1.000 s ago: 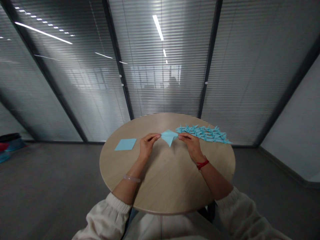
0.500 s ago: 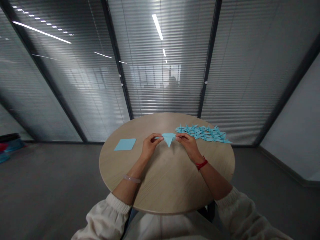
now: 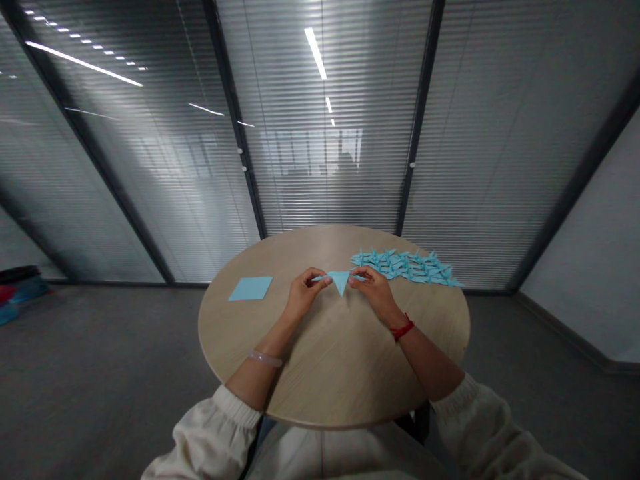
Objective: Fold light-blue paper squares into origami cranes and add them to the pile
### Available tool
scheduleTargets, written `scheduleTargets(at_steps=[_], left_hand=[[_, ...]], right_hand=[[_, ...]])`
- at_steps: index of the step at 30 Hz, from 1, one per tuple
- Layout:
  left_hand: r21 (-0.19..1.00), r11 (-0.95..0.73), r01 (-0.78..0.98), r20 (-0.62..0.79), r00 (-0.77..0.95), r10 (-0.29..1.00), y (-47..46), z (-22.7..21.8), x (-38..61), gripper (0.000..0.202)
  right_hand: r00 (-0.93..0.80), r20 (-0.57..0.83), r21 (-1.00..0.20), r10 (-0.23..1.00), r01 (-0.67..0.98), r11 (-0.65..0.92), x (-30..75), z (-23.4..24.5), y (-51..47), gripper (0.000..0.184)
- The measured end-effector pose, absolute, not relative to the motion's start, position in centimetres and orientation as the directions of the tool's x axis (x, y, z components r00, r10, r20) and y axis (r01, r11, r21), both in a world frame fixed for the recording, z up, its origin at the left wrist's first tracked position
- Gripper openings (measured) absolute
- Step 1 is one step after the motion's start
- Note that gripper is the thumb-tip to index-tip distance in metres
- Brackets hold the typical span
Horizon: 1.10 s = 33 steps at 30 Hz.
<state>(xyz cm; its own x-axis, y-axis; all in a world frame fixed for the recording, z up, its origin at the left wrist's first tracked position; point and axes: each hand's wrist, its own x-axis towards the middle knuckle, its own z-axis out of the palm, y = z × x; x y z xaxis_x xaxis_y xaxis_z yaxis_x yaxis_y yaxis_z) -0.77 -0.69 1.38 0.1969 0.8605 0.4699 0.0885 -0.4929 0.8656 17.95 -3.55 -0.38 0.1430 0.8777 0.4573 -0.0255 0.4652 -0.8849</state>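
Note:
Between my hands is a folded light-blue paper (image 3: pixel 341 283), its point facing down toward me. The fingers of my left hand (image 3: pixel 305 292) pinch its left side, thumb nearest me. On the other side my right hand (image 3: pixel 374 288) pinches the right edge between thumb and fingers. Parts of the paper are hidden behind the fingertips. A flat light-blue sheet or stack of paper (image 3: pixel 251 289) lies to the left of my left hand. Beyond my right hand, several light-blue folded paper cranes (image 3: pixel 407 265) lie in overlapping rows.
The round wooden table (image 3: pixel 330 373) stands close in front of my body. Behind it runs a glass partition with blinds (image 3: pixel 330 193). On the floor at the far left is a dark-rimmed bin or bucket (image 3: pixel 23 283), cut off by the frame.
My hands have drawn slightly closer together. The paper's upper part has flattened, and it now looks like a narrower triangle; its point has shifted slightly right.

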Motion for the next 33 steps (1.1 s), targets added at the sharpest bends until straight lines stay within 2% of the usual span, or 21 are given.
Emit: scheduleTargets(at_steps=[9,17,25,29,33], left_hand=[[0.872,-0.483,0.077,0.461,0.201,0.864,-0.45,1.11,-0.72,0.029],[0.858,-0.505,0.092,0.484,0.183,0.856,-0.84,1.36,-0.66,0.028],[0.853,-0.521,-0.011,0.512,0.208,0.833,-0.86,1.36,-0.47,0.039],[0.86,-0.511,0.001,0.498,0.221,0.839,-0.75,1.4,-0.52,0.032],[0.874,-0.486,-0.015,0.482,0.159,0.861,-0.45,1.41,-0.72,0.031]], right_hand=[[0.125,0.475,-0.88,0.871,0.057,0.472,18.01,-0.36,-3.62,0.026],[0.117,0.47,-0.876,0.875,-0.062,0.479,17.89,-0.29,-3.75,0.029],[0.124,0.465,-0.878,0.876,-0.065,0.475,17.95,-0.69,-3.34,0.03],[0.111,0.457,-0.884,0.882,-0.053,0.465,17.89,-0.62,-3.35,0.027],[0.161,0.448,-0.884,0.88,-0.072,0.463,18.08,-0.89,-3.06,0.026]])
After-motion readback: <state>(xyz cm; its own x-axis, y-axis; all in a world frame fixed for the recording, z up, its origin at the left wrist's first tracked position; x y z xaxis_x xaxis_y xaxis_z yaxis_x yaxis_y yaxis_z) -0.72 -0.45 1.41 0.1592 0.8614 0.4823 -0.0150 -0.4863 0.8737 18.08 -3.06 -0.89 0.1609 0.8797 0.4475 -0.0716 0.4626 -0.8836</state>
